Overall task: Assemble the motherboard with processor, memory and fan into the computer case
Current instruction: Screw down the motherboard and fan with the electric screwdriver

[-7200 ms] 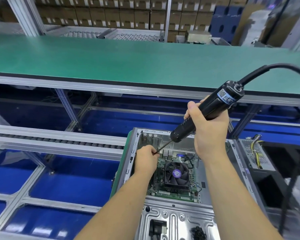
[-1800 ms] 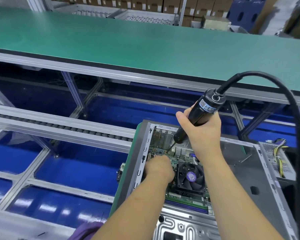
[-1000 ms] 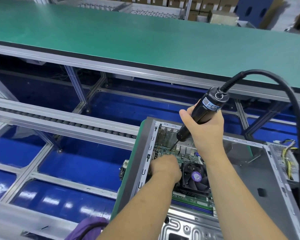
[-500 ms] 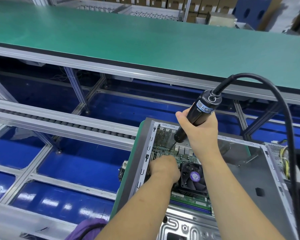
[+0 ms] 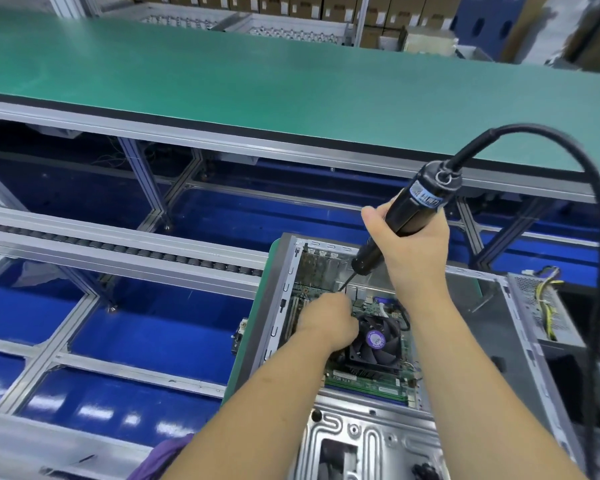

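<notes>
Head cam: motherboard (image 5: 371, 377) already sits in the case (image 5: 492, 327) w/ fan (image 5: 374, 341) and memory fitted; I judge screwing-down is underway, more screws likely left. My right hand (image 5: 413, 251) is wrapped round the electric screwdriver (image 5: 409, 213), bit angled at the board's far-left corner. Left hand (image 5: 326, 323) curled at the tip; can't tell what it pinches. Vs 0.5 s ago: barely changed.
</notes>
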Action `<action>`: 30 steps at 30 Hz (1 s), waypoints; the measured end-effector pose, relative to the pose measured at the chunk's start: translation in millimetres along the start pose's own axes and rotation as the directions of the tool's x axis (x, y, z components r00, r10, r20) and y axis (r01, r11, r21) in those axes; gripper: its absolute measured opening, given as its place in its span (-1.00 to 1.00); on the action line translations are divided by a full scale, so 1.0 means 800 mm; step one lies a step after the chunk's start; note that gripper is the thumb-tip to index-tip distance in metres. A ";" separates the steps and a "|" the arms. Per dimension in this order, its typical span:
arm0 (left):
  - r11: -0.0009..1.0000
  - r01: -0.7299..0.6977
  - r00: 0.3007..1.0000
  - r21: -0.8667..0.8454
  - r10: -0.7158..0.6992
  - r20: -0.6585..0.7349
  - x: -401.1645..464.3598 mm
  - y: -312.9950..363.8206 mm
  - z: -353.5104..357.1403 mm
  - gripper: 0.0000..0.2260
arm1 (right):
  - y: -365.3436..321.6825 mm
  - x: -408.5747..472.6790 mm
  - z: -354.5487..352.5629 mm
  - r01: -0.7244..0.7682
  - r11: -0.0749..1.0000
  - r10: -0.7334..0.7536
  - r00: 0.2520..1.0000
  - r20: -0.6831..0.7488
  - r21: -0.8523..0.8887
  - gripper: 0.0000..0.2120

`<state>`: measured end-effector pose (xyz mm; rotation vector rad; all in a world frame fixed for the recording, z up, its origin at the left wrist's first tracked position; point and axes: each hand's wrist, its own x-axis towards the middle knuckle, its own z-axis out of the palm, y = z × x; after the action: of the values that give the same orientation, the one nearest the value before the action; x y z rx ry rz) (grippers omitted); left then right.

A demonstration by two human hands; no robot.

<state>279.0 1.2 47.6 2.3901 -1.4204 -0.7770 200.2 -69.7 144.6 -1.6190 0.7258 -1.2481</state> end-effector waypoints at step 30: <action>0.905 -0.425 0.757 0.021 0.342 0.557 -0.158 0.110 -0.032 -0.89 | -0.093 -0.085 -0.138 0.038 0.976 0.013 0.973 -0.230 0.217 -0.71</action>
<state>180.7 66.9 149.7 1.9182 -2.1694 -1.3375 68.2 -17.3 190.9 -1.3144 0.6920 -1.4875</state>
